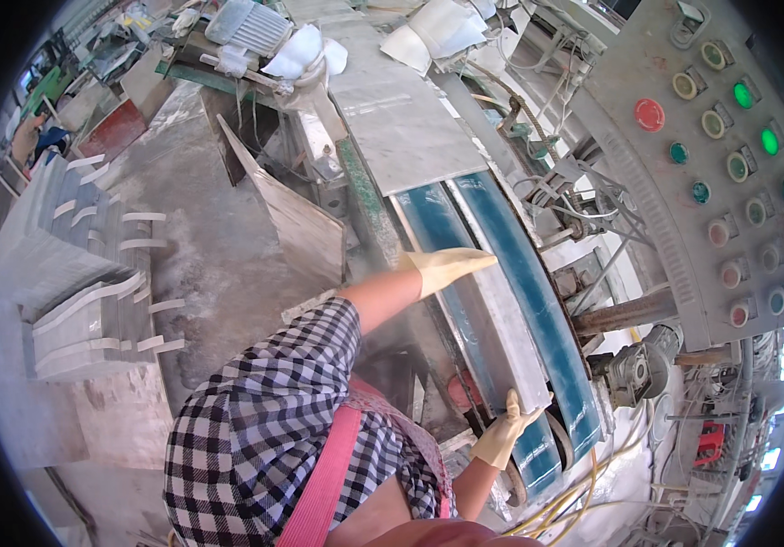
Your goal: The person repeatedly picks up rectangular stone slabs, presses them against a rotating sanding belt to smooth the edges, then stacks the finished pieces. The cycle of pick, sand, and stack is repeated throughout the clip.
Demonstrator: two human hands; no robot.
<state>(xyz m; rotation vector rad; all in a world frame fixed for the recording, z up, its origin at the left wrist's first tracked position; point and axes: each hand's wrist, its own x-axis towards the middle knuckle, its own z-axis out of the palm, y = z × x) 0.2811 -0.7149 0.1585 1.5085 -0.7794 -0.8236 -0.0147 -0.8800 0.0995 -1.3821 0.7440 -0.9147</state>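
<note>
A long, narrow strip of pale grey marble-like stone (pixel 506 342) lies along a blue conveyor belt (pixel 551 328). My left hand (pixel 447 269), in a cream glove, reaches across the strip's far end with its fingers stretched out flat and close together. It appears to touch the stone there, though its palm side is hidden. At the near end my right hand (pixel 503 436), gloved alike, grips the strip's corner, thumb on the near side and fingers along the end edge. Farther up the conveyor, a wide grey stone slab (pixel 410 128) covers the belts.
A control panel (pixel 702 164) with coloured buttons and two lit green lamps stands at the right. Stacked grey slabs with pale spacer strips (pixel 91 301) are at the left. A thin board (pixel 292 205) leans beside the conveyor. Yellow cables (pixel 583 488) run near its lower end.
</note>
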